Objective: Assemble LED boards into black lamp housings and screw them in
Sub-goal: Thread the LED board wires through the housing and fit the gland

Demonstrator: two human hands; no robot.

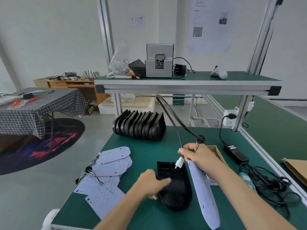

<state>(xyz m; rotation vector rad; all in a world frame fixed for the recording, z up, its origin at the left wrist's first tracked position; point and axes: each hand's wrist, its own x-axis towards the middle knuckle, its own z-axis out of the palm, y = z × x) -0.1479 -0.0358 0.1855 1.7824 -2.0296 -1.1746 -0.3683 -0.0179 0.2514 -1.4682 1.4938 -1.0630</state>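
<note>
An open black lamp housing (174, 185) lies on the green mat in front of me. My left hand (152, 184) grips its left rim, with the thumb reaching inside. My right hand (199, 158) holds a pale LED board (203, 193) on edge along the housing's right side. Its fingers also pinch the board's wires, and a white connector (179, 163) hangs over the housing's far end. A black cable (174, 120) with a grommet runs up from that hand. Several more LED boards (108, 170) lie spread at the left. A row of stacked black housings (139, 126) stands behind.
A small cardboard box of screws (216, 152) sits right of my right hand. A black power adapter (235, 152), a tangle of cords (269, 183) and a teal screwdriver (245, 179) lie at the right. The upper shelf (186, 83) carries a grey screw feeder (159, 63).
</note>
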